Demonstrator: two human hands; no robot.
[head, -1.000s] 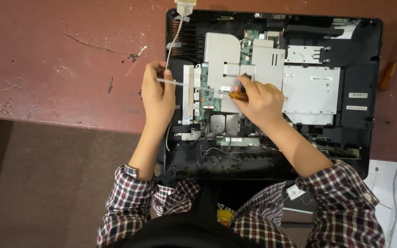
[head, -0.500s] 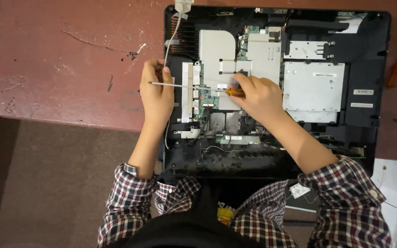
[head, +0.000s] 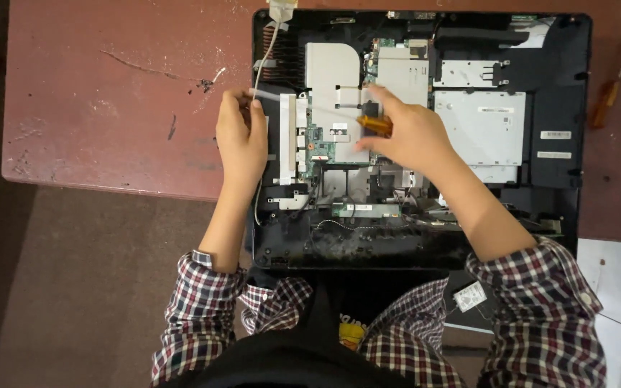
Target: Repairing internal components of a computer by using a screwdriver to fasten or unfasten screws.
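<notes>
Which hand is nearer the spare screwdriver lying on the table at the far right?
Right. The right hand is over the middle of the opened computer, several panels short of the spare screwdriver; the left hand is at the computer's left edge, farther off.

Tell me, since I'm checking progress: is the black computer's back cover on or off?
Off: the black computer chassis lies open, exposing its metal shields and circuit board.

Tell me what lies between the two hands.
In the head view, between left hand and right hand: the screwdriver, silver brackets and green circuit board.
</notes>
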